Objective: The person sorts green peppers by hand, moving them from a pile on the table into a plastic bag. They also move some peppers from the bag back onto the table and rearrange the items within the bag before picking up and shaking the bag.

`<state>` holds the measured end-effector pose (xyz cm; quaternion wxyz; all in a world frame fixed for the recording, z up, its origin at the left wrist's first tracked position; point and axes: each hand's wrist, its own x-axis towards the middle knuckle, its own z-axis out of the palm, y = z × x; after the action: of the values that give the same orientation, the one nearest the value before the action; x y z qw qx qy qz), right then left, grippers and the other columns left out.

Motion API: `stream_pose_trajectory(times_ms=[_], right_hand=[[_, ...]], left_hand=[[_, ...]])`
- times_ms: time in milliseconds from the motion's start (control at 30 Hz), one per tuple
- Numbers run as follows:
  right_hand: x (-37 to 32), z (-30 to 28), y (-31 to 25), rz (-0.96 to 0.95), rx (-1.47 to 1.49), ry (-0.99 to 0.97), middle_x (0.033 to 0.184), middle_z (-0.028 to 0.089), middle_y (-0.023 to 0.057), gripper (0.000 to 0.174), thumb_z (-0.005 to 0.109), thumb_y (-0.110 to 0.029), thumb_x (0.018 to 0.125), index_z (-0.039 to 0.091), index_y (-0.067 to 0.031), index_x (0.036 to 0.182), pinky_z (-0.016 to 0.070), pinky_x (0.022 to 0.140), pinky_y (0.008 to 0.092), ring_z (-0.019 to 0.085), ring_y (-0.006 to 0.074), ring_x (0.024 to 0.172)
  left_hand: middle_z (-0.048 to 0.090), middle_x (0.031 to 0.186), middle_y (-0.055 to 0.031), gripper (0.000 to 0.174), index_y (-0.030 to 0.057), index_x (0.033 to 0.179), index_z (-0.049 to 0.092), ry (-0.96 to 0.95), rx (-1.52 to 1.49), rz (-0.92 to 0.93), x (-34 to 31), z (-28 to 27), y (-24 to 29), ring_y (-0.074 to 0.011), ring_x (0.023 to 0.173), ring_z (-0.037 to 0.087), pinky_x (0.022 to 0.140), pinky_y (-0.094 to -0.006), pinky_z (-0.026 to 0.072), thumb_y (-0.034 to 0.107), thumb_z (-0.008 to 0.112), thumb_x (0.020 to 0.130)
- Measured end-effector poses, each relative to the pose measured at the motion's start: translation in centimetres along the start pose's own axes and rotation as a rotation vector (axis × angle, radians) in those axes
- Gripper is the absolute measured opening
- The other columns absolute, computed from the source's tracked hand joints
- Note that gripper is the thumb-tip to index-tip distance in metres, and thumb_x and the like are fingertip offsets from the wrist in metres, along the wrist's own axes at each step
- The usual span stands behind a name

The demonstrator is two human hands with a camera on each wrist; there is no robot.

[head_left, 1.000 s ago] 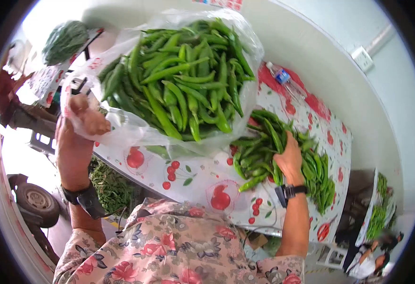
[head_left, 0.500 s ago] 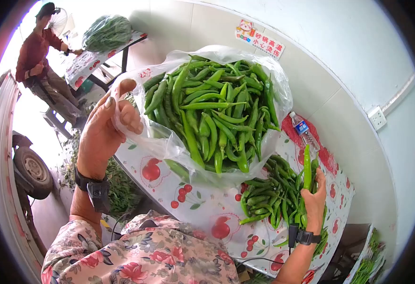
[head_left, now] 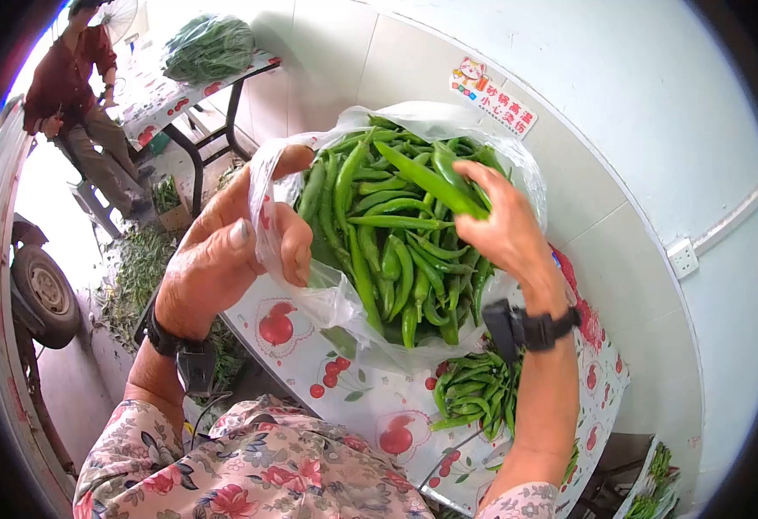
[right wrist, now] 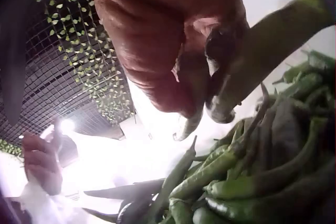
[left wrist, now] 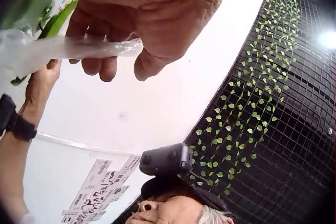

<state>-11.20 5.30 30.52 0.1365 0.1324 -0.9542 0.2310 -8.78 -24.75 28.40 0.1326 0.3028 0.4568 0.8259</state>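
A clear plastic bag full of green peppers stands on the table. At its left side my left hand grips the bag's rim with curled fingers; in the left wrist view the film runs across the fingers of that hand. Over the peppers in the bag, my right hand holds a few green peppers between thumb and fingers. The right wrist view shows this hand pinching peppers above the heap.
A loose pile of peppers lies on the cherry-patterned table, partly behind my right forearm. A red net bag is near the wall. At the back left a person stands by another table with bagged greens.
My right hand has gone from the loose pile up and left to above the bag, carrying peppers. My left hand has stayed on the bag's rim, while the head view has shifted.
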Motion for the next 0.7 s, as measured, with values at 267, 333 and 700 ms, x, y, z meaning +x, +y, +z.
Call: stream_pose_trajectory(times_ms=[267,333,700], right_hand=[[8.9,6.5,3.2,-0.147,-0.205,0.047,0.124,0.057,0.0166,0.044,0.059,-0.009,0.078,0.056,-0.0048,0.121,0.0412,0.100,0.0403,0.053,0.0363,0.113],[9.5,6.8,4.3,-0.187,-0.292,0.118,0.122,0.057,0.0144,0.043,0.063,-0.012,0.077,0.057,-0.0052,0.120,0.0423,0.097,0.0402,0.054,0.0349,0.109],[-6.7,-0.4,3.9,0.124,0.057,0.336,0.115,0.061,0.0154,0.041,0.068,-0.019,0.080,0.059,-0.0009,0.115,0.0425,0.096,0.0372,0.056,0.0307,0.110]], left_hand=[[0.059,0.084,-0.0099,0.088,0.0003,0.143,0.025,0.015,-0.029,-0.037,-0.3,0.4,0.4,-0.0160,0.078,0.057,0.076,-0.0268,0.0440,0.040,0.072,0.079],[0.060,0.086,-0.0104,0.089,0.0000,0.143,0.026,0.020,-0.003,-0.040,-0.3,0.5,0.4,-0.0165,0.080,0.057,0.078,-0.0275,0.0437,0.039,0.073,0.078],[0.060,0.105,-0.0146,0.092,-0.0061,0.138,0.032,0.145,0.301,-0.046,-3.1,-1.4,-3.1,-0.0211,0.093,0.059,0.084,-0.0336,0.0457,0.048,0.073,0.076]])
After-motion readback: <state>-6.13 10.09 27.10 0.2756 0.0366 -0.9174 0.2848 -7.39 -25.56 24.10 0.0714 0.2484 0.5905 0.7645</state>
